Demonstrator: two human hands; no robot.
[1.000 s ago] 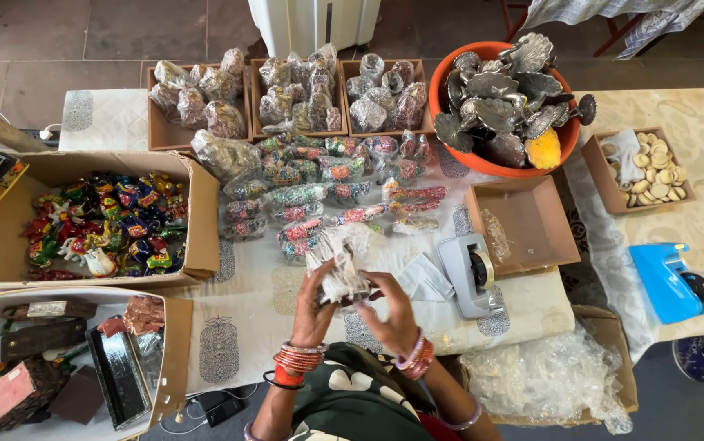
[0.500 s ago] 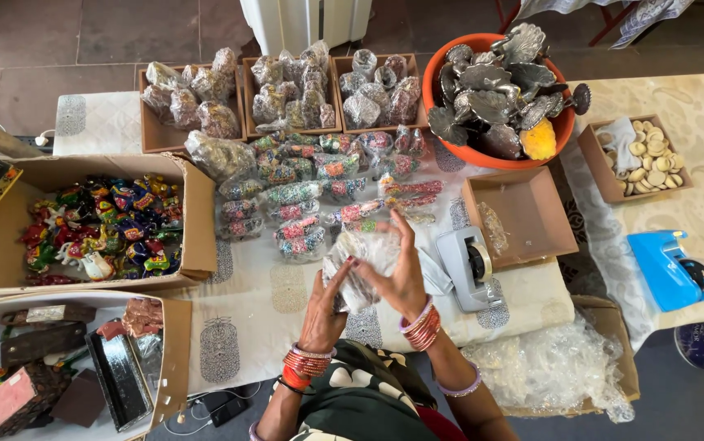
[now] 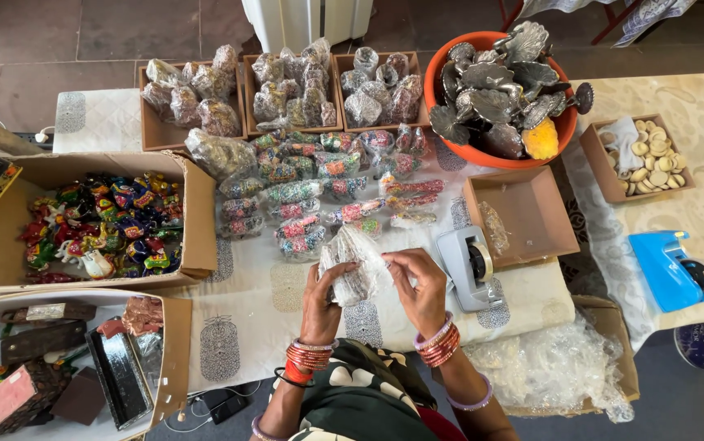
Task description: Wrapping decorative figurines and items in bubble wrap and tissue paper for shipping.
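1. You hold a small object in clear crinkled wrap (image 3: pixel 355 265) up off the bench (image 3: pixel 245 302), pinched between both hands just ahead of your chest, likely so the plastic can be worked around it from both sides.
2. Your left hand (image 3: pixel 320 296) cups the bundle from below and from its left, fingers curled closed against the wrap; the grip is firm contact, not a loose hover.
3. Your right hand (image 3: pixel 417 287) closes on the bundle's right edge, thumb and fingertips nipping the plastic, the other fingers bent over it.
4. Just right of your right hand sits a grey tape dispenser (image 3: pixel 468 265), near enough to reach without setting the bundle down.
5. Directly beyond the grip lie rows of finished wrapped packets (image 3: pixel 319 192), laid flat on the cloth.
6. Farther out stand three trays of wrapped figures (image 3: pixel 286 90) and an orange bowl of metal pieces (image 3: pixel 499 90).
7. Beyond the dispenser sits an empty brown box (image 3: pixel 523 216); below your right wrist spills a heap of clear bags (image 3: pixel 548 367).
8. Well to the left of your left hand, a carton of painted figurines (image 3: pixel 102 224) stands open.
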